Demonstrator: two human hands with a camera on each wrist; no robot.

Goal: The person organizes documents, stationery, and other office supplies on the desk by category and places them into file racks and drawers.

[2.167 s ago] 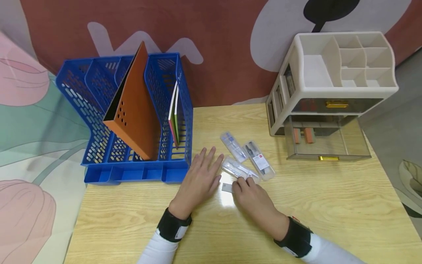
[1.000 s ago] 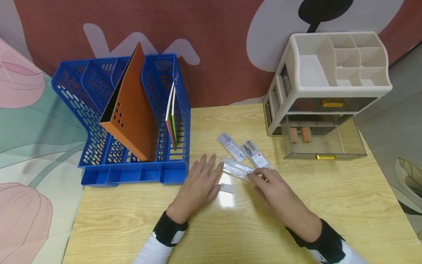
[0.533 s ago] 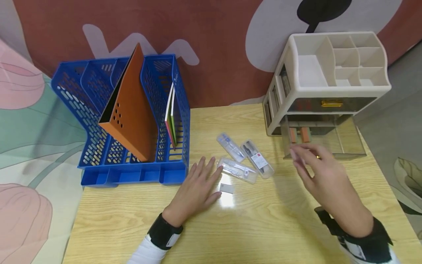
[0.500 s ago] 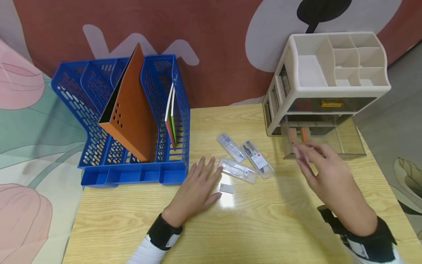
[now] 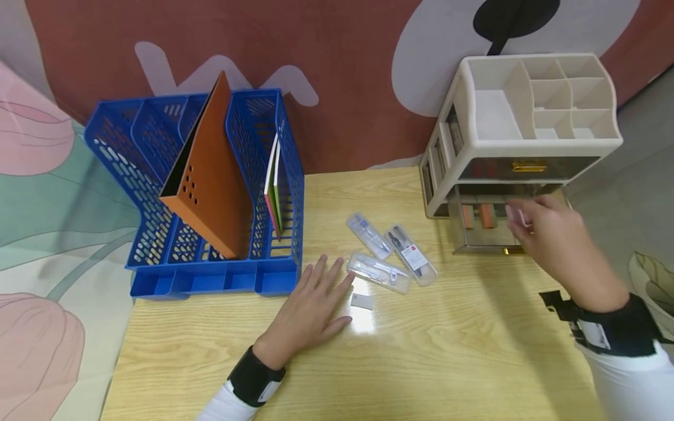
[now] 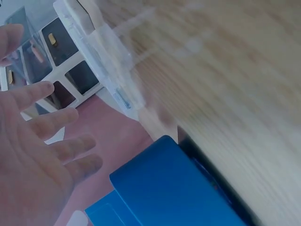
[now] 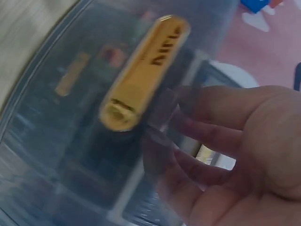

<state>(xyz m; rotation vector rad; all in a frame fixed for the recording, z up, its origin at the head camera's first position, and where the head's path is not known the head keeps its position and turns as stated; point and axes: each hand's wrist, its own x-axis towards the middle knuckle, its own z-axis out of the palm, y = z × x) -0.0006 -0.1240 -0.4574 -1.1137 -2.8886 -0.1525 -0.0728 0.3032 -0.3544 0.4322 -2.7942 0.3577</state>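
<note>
My right hand [image 5: 571, 251] is over the pulled-out smoky clear drawer [image 5: 476, 240], pinching a small pale flat piece [image 7: 162, 110] between thumb and fingertips. The fingers partly cover it, and its exact kind I cannot tell. Left of these fingers, two small orange-and-green blocks [image 5: 487, 216] lie in the drawer. My left hand [image 5: 300, 316] rests palm down on the table, fingers spread, holding nothing. Beyond its fingertips lies a clear plastic case [image 5: 379, 272]; a small grey rectangular piece [image 5: 361, 301] lies beside its thumb.
A clear case with blue contents [image 5: 368, 235] and a white-labelled case [image 5: 411, 254] lie mid-table. The white drawer unit [image 5: 474, 117] stands back right. A blue file rack [image 5: 216, 278] at left holds an orange folder [image 5: 216, 181] and thin booklets [image 5: 274, 187].
My right hand has moved from the clear cases rightward and up over the drawer, carrying the small pale piece. The left hand has slid slightly back toward me.
</note>
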